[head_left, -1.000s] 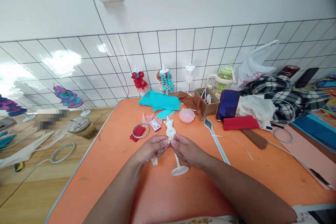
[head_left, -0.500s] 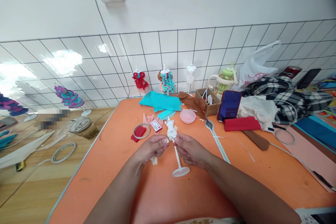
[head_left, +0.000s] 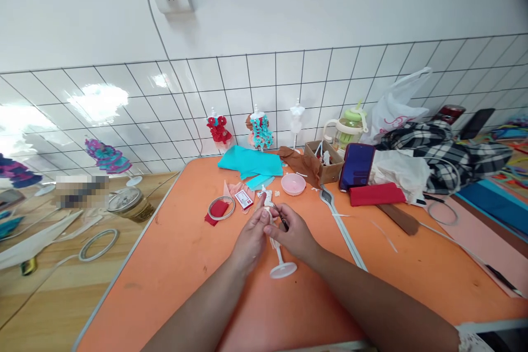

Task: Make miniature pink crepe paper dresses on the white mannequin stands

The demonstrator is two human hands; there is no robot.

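Observation:
A small white dress-form mannequin stands on a round clear base, leaning slightly, right in front of me. My left hand is closed around its lower body from the left, with the thumb up along the torso. On the other side my right hand has its fingers bent against the figure's waist and holds a thin dark tool, mostly hidden, whose kind I cannot make out. Pale cloth strips hang below the hands. Just behind the figure lies a cream scrap.
Near the hands are a pink bowl, a small labelled box and a tape ring on red cloth. Dressed mannequins, turquoise fabric, a cardboard box, a phone and a lidded jug line the back.
My left hand has moved from pinching beside the figure to wrapping its lower body. A dark tool now shows in my right hand. A cream scrap now lies behind the figure.

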